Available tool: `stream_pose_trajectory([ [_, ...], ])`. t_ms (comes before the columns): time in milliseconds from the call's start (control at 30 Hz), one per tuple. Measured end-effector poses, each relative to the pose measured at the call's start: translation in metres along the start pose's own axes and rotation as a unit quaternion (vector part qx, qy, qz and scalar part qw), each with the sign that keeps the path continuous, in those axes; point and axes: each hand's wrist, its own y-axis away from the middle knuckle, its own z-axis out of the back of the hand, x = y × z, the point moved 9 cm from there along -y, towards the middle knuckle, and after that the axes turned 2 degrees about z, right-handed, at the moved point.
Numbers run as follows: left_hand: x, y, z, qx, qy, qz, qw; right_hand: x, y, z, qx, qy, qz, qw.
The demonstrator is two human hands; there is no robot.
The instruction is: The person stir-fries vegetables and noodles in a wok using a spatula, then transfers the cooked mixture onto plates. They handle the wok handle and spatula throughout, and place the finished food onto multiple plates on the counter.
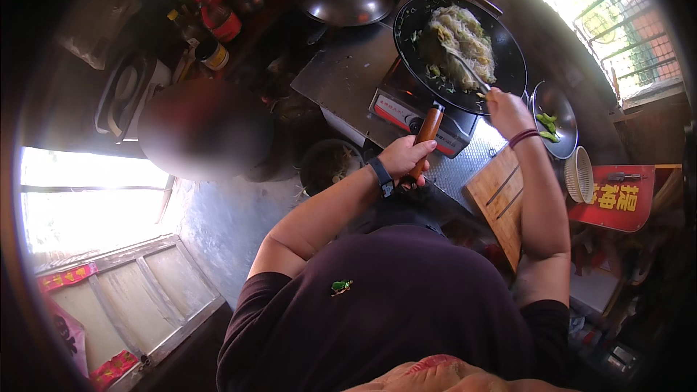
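My left hand (407, 159) is closed round the wooden handle (429, 126) of a black wok (509, 60), which sits on a portable gas stove (403, 111). An orange glow shows at the burner. In the wok lies a heap of pale thin noodles (463, 38) mixed with shredded greens. My right hand (507, 110) holds a metal utensil (472, 73) whose far end is buried in the noodles, so its kind cannot be told.
Right of the wok are a metal bowl (569, 120) with green peppers or pods, a wooden cutting board (496, 188), and a woven basket (580, 174). A domed metal lid (348, 0) lies behind, left. Bottles and a jar (211, 54) stand farther left. A blurred patch hides part of the left side.
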Motion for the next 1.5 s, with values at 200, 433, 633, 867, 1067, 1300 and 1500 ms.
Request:
stream_pose_trajectory([
  [200,0.001,0.007,0.009,0.001,0.008,0.005,1.000,0.008,0.052,0.030,0.008,-0.103,0.065,0.993],
  [433,0.000,0.002,0.014,0.017,-0.010,0.002,1.000,-0.020,0.037,0.039,0.061,-0.094,-0.138,0.984],
  [633,0.004,0.000,0.012,0.036,0.013,0.018,0.999,0.049,0.038,0.015,0.004,0.015,-0.046,0.999],
  [867,0.011,0.005,0.006,0.138,0.079,0.051,0.986,0.029,0.079,0.049,0.017,0.038,-0.072,0.997],
  [1067,0.067,0.012,0.079,0.062,0.091,0.107,0.988,0.069,0.082,-0.013,0.035,-0.341,-0.180,0.922],
  [1300,0.351,0.131,0.374,-0.289,-0.513,0.298,0.751,-0.030,0.127,-0.102,-0.029,-0.587,-0.307,0.748],
  [1500,0.460,0.356,0.345,-0.452,-0.262,0.518,0.677,0.039,0.156,-0.279,0.280,-0.395,-0.219,0.847],
])
